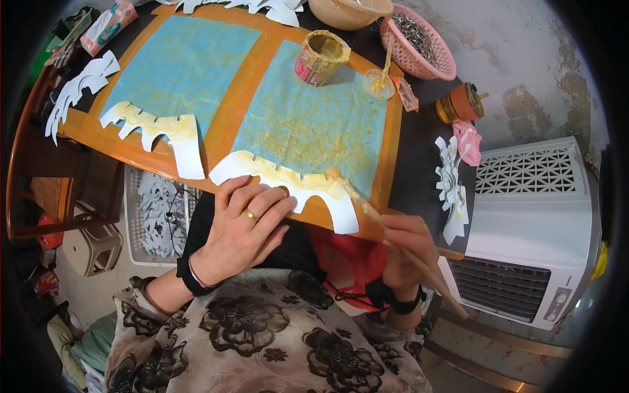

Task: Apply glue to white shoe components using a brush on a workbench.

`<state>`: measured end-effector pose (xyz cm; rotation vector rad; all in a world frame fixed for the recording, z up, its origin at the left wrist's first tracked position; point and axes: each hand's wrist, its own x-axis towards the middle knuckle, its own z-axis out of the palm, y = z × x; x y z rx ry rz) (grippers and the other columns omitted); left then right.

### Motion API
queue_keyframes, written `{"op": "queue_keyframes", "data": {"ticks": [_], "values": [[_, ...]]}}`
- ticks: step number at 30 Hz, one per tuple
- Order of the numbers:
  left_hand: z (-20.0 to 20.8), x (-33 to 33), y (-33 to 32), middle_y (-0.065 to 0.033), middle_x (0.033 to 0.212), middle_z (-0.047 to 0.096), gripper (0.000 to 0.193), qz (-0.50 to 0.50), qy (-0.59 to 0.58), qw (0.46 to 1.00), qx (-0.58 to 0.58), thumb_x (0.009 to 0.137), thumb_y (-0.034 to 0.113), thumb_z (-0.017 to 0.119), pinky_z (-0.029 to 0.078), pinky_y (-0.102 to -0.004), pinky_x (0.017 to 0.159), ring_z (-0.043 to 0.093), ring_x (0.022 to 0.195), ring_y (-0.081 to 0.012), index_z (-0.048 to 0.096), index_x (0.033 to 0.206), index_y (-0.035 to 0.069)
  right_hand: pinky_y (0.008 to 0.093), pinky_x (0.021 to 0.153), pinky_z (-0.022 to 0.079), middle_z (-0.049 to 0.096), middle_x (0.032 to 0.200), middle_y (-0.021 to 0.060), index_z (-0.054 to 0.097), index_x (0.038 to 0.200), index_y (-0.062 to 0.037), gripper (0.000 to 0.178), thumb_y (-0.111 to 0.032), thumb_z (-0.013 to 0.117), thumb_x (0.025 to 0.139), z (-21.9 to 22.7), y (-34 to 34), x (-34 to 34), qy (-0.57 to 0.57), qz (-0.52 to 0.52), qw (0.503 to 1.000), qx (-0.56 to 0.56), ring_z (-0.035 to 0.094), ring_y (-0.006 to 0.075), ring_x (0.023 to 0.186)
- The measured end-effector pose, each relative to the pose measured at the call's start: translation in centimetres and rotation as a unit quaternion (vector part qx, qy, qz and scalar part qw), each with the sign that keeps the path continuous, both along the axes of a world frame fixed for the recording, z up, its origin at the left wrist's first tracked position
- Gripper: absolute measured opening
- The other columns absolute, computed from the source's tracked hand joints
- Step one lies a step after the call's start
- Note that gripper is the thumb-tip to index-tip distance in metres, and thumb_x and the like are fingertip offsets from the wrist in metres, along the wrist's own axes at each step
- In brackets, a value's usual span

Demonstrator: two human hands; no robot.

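Observation:
A white curved cut piece [341, 212] with notches and scalloped arches lies at the table's near edge, its upper edge smeared with yellowish paste. My left hand [244, 223], wearing a ring, rests its spread, slightly bent fingers on the piece's lower edge. In my right hand [409, 239], closed round it, is a long wooden brush [367, 208]; its paste-covered tip touches the piece's upper right part. A second pasted white piece [186, 147] lies to the left. An open paste-crusted can [312, 67] stands farther back on the blue sheet [314, 118].
Around the table are a pink basket [426, 42] of metal bits, a beige bowl [350, 13], a small paste dish [379, 85] and an amber jar [458, 105]. More white pieces [450, 190] lie at the right edge. A white air cooler [524, 213] stands beside the table.

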<state>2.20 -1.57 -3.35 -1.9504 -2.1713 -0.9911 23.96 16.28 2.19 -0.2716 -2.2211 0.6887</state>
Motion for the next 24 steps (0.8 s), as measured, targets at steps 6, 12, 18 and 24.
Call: {"op": "queue_keyframes", "data": {"ticks": [6,12,18,24], "values": [[-0.1,0.0,-0.1,-0.0027,0.125,0.058,0.052,0.003,-0.002,1.0,0.002,0.077,0.017,0.078,0.033,-0.0468,0.111,0.052,0.116,-0.0233,0.062,0.126,0.012,0.0347,0.072,0.053,0.072,0.096,0.0213,0.063,0.096,-0.0005,0.01,-0.006,0.069,0.09,1.2,-0.2,1.0,-0.031,-0.005,0.999,0.007,0.068,0.0291,0.08],[-0.1,0.1,-0.2,-0.0037,0.126,0.06,0.055,0.002,-0.009,1.0,0.005,0.076,0.016,0.08,0.034,-0.0497,0.111,0.055,0.116,-0.0241,0.061,0.127,0.012,0.0342,0.073,0.052,0.072,0.096,0.0202,0.063,0.094,-0.0025,0.009,-0.008,0.07,0.089,0.5,-0.4,1.5,-0.02,0.012,0.998,-0.064,0.067,0.0271,0.081],[-0.2,-0.2,-0.3,-0.0028,0.126,0.062,0.05,-0.003,0.003,1.0,0.018,0.077,0.016,0.08,0.035,-0.0482,0.11,0.056,0.116,-0.0238,0.064,0.125,0.013,0.0349,0.073,0.057,0.073,0.097,0.0193,0.066,0.099,-0.0021,0.018,0.007,0.069,0.083,-0.5,-0.9,-1.0,0.02,0.073,0.993,-0.087,0.071,0.03,0.082],[-0.1,-0.3,-0.5,-0.0027,0.128,0.064,0.045,-0.006,0.013,1.0,0.023,0.077,0.015,0.079,0.036,-0.048,0.11,0.058,0.118,-0.024,0.068,0.12,0.013,0.036,0.076,0.057,0.073,0.099,0.0201,0.066,0.1,-0.0012,0.017,0.007,0.068,0.085,-0.8,-0.3,-2.0,0.03,0.11,0.983,-0.145,0.071,0.0309,0.087]]}}
